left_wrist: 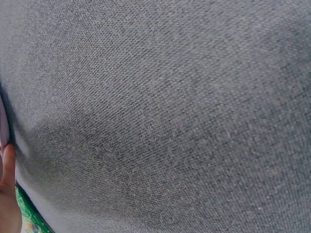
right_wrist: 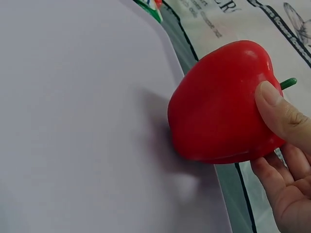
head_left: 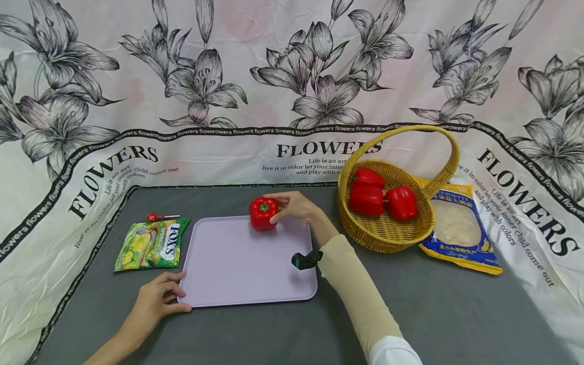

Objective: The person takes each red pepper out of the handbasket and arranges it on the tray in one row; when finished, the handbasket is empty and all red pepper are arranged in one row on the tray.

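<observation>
My right hand (head_left: 296, 207) grips a red bell pepper (head_left: 263, 215) with a green stem over the back edge of a pale lilac tray (head_left: 246, 263). In the right wrist view the thumb presses the side of the pepper (right_wrist: 223, 104) near its stem, fingers beneath, and a shadow falls on the tray (right_wrist: 82, 121). At the tray's front left corner, my left hand (head_left: 155, 299) holds the rim between bent fingers and thumb. Only a finger (left_wrist: 8, 167) of it shows at the edge of the left wrist view.
Right of the tray stands a yellow wicker basket (head_left: 388, 243) with a tall handle, holding three red peppers (head_left: 367, 201). Behind its right side lies a blue and yellow pasta bag (head_left: 461, 223). A green Fox's bag (head_left: 150, 243) and a small red-ended tool (head_left: 159, 217) lie left.
</observation>
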`<state>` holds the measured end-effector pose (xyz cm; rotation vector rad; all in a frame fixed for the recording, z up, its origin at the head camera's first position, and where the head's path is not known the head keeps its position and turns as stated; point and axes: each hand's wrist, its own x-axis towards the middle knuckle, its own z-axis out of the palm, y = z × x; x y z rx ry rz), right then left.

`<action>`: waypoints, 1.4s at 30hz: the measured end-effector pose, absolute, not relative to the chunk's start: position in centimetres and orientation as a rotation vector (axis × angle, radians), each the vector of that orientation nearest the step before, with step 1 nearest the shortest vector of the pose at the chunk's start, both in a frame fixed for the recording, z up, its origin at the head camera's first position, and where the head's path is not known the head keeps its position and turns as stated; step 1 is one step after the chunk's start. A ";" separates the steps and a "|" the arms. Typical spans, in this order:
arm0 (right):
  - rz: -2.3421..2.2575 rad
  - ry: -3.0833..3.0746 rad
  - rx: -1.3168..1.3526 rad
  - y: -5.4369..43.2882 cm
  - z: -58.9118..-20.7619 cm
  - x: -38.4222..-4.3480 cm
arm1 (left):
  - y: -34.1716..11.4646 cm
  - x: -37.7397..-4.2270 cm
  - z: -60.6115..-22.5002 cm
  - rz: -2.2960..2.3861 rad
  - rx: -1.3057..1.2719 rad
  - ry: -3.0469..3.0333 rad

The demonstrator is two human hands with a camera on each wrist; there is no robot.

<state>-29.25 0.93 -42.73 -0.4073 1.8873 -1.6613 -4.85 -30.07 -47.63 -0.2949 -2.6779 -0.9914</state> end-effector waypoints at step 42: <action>-1.619 1.870 -0.428 -10.6 -42.6 -27.1 | -29.7 -4.8 -47.5 -1.005 -0.124 -2.799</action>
